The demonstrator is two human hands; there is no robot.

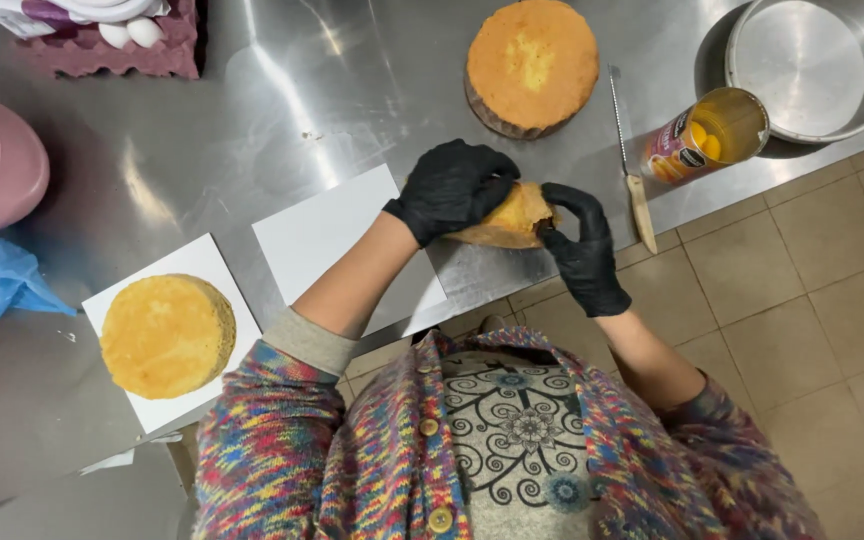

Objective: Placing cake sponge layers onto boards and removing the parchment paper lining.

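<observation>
Hands: our left hand (pixel 452 188) and right hand (pixel 582 245), black-gloved, both clamped on the cake slab (pixel 514 217).
Slab: held tilted over the counter (pixel 282 110) edge, beside the white board (pixel 332 235).
Grip: we judge broad support underneath best; it looks crumbly.
Near: knife (pixel 630 160), can (pixel 707 135).

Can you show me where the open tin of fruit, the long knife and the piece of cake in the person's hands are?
Open tin of fruit (pixel 707 137), head view: on its side wall.
Long knife (pixel 619 118), head view: on the blade.
Piece of cake (pixel 515 216), head view: on the crumb between both gloved hands.
</observation>
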